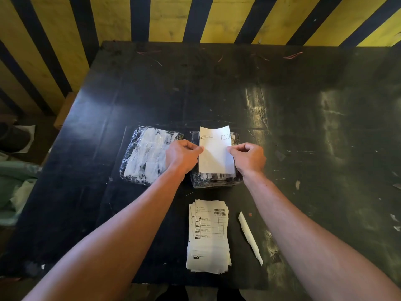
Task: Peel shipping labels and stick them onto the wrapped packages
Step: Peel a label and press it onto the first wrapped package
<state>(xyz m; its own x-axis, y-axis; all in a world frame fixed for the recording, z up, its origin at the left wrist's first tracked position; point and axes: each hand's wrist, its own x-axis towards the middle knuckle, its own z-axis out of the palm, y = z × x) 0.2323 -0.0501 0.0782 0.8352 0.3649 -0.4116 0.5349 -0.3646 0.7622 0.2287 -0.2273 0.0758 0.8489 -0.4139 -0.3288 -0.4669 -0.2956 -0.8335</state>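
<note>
A white shipping label (216, 151) is held over a clear-wrapped package (214, 180) in the middle of the black table. My left hand (182, 156) pinches the label's left edge and my right hand (249, 158) pinches its right edge. The label's far end curls up and shows printed boxes. A second wrapped package (145, 155), white and black inside clear film, lies just left of my left hand. A stack of printed labels (209, 236) with a barcode on top sits nearer to me.
A narrow white strip of backing paper (249, 236) lies right of the label stack. The black table (303, 127) is scuffed, with small paper scraps at its right edge. A yellow and black striped wall (195, 18) stands behind. Green cloth (13, 183) lies off the table's left side.
</note>
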